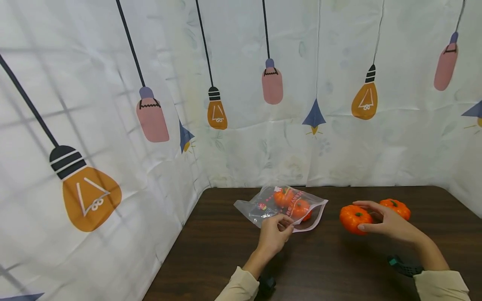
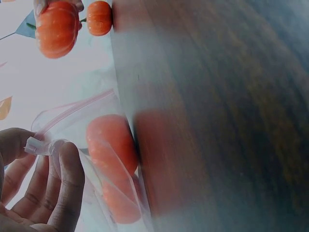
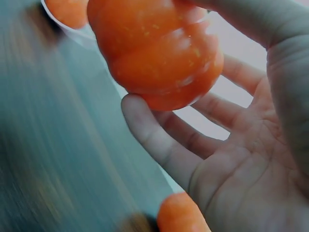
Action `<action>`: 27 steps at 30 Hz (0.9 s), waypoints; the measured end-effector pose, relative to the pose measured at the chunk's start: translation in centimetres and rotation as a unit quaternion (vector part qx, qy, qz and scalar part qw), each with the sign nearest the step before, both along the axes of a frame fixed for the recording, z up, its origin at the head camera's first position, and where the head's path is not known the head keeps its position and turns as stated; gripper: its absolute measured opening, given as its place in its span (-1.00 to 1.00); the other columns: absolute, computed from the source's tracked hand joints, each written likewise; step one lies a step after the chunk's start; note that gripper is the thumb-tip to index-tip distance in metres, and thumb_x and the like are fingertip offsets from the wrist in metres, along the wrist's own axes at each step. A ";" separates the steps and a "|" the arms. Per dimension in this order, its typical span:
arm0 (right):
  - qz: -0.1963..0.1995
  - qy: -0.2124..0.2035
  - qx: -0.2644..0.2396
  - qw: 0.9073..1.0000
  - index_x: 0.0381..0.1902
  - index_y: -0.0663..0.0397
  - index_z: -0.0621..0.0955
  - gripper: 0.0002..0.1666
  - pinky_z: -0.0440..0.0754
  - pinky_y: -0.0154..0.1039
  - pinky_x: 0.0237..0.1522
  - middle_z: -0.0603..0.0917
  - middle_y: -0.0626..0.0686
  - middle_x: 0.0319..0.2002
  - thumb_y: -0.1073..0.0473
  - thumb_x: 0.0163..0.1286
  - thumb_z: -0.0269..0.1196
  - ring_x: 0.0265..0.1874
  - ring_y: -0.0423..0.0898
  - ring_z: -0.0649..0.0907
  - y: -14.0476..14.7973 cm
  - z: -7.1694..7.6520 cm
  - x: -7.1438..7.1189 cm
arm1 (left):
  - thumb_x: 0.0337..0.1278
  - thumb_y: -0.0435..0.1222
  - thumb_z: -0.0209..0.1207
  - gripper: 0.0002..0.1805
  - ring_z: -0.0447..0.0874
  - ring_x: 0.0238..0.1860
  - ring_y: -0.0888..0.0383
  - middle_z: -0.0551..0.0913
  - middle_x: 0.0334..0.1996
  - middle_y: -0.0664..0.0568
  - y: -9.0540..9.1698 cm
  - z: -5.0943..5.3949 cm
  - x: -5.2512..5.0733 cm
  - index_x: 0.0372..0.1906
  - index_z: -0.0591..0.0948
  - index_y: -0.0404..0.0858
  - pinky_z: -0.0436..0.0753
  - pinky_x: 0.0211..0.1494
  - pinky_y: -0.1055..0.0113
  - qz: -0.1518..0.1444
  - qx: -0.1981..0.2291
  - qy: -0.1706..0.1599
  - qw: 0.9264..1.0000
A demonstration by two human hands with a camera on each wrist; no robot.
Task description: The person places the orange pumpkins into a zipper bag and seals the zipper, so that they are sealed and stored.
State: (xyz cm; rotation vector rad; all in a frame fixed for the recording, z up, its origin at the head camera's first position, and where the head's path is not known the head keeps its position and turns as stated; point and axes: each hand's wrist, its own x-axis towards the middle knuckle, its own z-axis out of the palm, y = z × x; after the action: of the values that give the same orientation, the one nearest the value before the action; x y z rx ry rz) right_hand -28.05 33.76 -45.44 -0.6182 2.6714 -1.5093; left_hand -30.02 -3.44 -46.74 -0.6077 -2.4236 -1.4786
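My left hand pinches the opening edge of a clear zip bag with a pink rim; the left wrist view shows the bag's edge between thumb and fingers. Two orange pumpkins lie inside the bag. In my right hand is another orange pumpkin, gripped between thumb and fingers and held above the table, right of the bag. The right wrist view shows the fingers curved around this pumpkin.
Another orange pumpkin rests on the dark wooden table, behind my right hand. A white curtain printed with lamps hangs along the left and back of the table.
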 end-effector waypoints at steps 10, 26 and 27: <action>0.021 0.033 0.016 0.999 0.42 0.18 0.40 -0.28 0.65 -0.29 -0.08 0.56 0.27 0.25 0.19 0.35 0.37 0.01 -0.34 0.60 -4.1 -0.7 -1.4 | 0.11 -0.43 0.37 -0.92 0.53 -0.60 0.43 0.75 -0.46 0.04 -0.1 0.1 0.1 -0.31 0.76 -0.21 0.54 -0.55 0.55 -0.002 0.010 -0.009 1.000; 0.048 0.013 -0.002 0.999 0.38 0.29 0.39 -0.27 0.65 -0.33 -0.03 0.57 0.26 0.20 0.13 0.35 0.38 -0.02 -0.26 0.63 -9.4 -2.0 -2.2 | 0.15 -0.39 0.37 -0.96 0.51 -0.61 0.42 0.74 -0.46 0.02 0.0 0.0 0.0 -0.29 0.77 -0.27 0.56 -0.53 0.54 -0.009 0.002 0.003 1.000; 0.043 0.012 -0.004 0.999 0.36 0.28 0.40 -0.28 0.65 -0.33 -0.03 0.58 0.24 0.18 0.12 0.35 0.38 -0.02 -0.26 0.63 -9.6 -2.1 -2.2 | 0.17 -0.38 0.36 -0.96 0.51 -0.61 0.42 0.74 -0.46 0.02 0.0 0.1 0.0 -0.29 0.77 -0.27 0.56 -0.53 0.54 -0.011 0.002 0.003 1.000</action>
State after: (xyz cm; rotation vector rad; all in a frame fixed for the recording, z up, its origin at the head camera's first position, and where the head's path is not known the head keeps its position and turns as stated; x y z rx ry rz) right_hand -30.24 24.13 -47.51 -0.7446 2.6200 -1.5019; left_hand -29.98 -3.45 -46.68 -0.6399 -2.4166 -1.4871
